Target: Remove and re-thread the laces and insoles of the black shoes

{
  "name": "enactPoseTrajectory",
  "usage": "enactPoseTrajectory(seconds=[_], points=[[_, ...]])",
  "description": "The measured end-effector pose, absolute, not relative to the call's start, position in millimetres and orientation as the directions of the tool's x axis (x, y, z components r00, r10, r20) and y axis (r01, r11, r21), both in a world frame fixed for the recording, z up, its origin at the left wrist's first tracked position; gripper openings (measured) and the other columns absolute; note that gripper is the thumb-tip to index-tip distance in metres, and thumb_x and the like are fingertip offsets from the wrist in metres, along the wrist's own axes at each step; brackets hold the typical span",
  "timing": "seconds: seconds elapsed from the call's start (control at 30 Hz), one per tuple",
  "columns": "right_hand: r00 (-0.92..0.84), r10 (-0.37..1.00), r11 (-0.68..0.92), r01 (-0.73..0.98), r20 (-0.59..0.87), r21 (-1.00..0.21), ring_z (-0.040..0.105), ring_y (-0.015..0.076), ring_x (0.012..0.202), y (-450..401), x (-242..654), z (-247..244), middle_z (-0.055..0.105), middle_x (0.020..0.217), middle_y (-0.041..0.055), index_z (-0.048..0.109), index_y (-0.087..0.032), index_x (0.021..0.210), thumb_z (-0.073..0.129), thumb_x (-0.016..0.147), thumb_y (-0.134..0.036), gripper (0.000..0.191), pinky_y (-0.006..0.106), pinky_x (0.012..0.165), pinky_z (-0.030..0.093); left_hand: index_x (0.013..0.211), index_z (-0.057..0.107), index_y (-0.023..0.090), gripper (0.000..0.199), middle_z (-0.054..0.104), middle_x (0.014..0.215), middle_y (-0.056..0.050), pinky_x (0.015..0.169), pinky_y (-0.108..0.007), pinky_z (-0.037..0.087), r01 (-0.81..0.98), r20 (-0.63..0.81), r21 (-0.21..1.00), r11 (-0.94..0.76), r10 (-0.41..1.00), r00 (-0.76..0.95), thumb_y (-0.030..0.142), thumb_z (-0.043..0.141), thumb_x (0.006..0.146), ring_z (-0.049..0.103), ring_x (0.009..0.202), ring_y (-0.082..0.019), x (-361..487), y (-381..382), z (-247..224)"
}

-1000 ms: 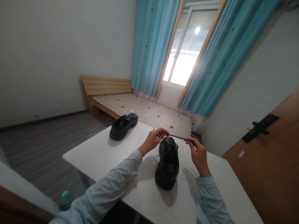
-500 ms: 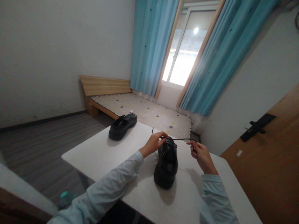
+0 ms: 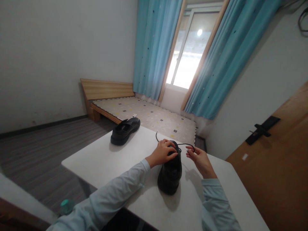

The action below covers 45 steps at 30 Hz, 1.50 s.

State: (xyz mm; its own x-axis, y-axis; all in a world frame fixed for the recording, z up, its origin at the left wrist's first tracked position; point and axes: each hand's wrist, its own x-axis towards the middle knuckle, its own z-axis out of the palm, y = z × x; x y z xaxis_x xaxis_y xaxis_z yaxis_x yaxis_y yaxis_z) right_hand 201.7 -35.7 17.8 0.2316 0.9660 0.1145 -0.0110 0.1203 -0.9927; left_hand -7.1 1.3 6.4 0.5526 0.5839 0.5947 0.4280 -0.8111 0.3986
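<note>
A black lace-up shoe [image 3: 169,176] stands on the white table with its heel towards me. My left hand [image 3: 164,152] lies across its upper, fingers curled over the tongue and lacing area. To the right, my right hand [image 3: 197,158] pinches a dark shoelace [image 3: 186,144] near its end, and the lace bows in a slack curve from the shoe to my fingers. Another lace end [image 3: 157,136] sticks up to the left of the shoe, beyond my left hand. The second black shoe [image 3: 125,131] rests at the table's far left edge, untouched.
The white table [image 3: 101,163] carries both shoes. Behind it is a bed [image 3: 149,112] with a wooden headboard, below a window with blue curtains [image 3: 157,48]. A wooden door [image 3: 276,173] is on the right. A green-capped bottle [image 3: 66,205] is at lower left.
My right hand has moved left towards the shoe, and the lace has gone from taut to slack. My left hand has shifted right, its fingers now further over the shoe's upper.
</note>
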Motion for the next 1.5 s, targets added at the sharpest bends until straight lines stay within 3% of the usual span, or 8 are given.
enactPoseTrajectory(seconds=[0.13,0.3,0.53,0.73,1.5], points=[[0.221,0.961,0.149,0.104,0.169,-0.983,0.066,0.0177,0.054,-33.9,194.2,15.1,0.063,0.059,-0.0004,0.070,-0.013,0.080,0.083,0.052,-0.036,0.038,0.033,0.058,0.060,0.093,0.071,0.024,0.024,0.062,0.108,-0.005,0.095,-0.041,0.034,0.445,0.573,0.377,-0.812,0.582,0.577,0.038,0.054,0.084,0.045,0.105,-0.023,-7.1,2.2,5.3],[0.241,0.952,0.149,0.171,0.188,-0.974,0.065,0.0188,0.047,-31.3,187.6,14.1,0.061,0.053,-0.0012,0.068,-0.013,0.074,0.084,0.047,-0.041,0.042,0.031,0.047,0.058,0.098,0.069,0.025,0.024,0.062,0.107,-0.004,0.094,-0.041,0.035,0.459,0.546,0.368,-0.808,0.588,0.597,0.036,0.052,0.085,0.046,0.105,-0.022,-5.9,2.5,3.2],[0.239,0.947,0.171,0.191,0.215,-0.967,0.064,0.0182,0.046,-29.7,185.4,10.4,0.061,0.056,-0.0015,0.066,-0.014,0.073,0.083,0.045,-0.045,0.045,0.029,0.043,0.057,0.101,0.067,0.025,0.025,0.062,0.107,-0.005,0.093,-0.041,0.035,0.467,0.524,0.357,-0.809,0.587,0.617,0.035,0.050,0.086,0.045,0.105,-0.023,-6.0,2.4,3.6],[0.158,0.965,0.171,0.233,0.211,-0.957,0.056,0.0129,0.038,-32.4,186.0,16.3,0.059,0.048,-0.0020,0.065,-0.014,0.072,0.082,0.048,-0.045,0.043,0.023,0.035,0.047,0.100,0.068,0.025,0.024,0.061,0.106,-0.005,0.093,-0.041,0.035,0.468,0.522,0.367,-0.804,0.594,0.613,0.034,0.050,0.086,0.045,0.105,-0.023,-5.9,2.2,3.3],[0.169,0.960,0.183,0.223,0.223,-0.957,0.058,0.0134,0.038,-38.1,179.4,23.0,0.058,0.047,-0.0026,0.062,-0.014,0.069,0.082,0.049,-0.045,0.042,0.022,0.036,0.047,0.094,0.070,0.025,0.020,0.064,0.104,-0.003,0.093,-0.040,0.037,0.457,0.513,0.388,-0.800,0.600,0.615,0.035,0.056,0.082,0.046,0.104,-0.023,-3.0,4.4,1.4]])
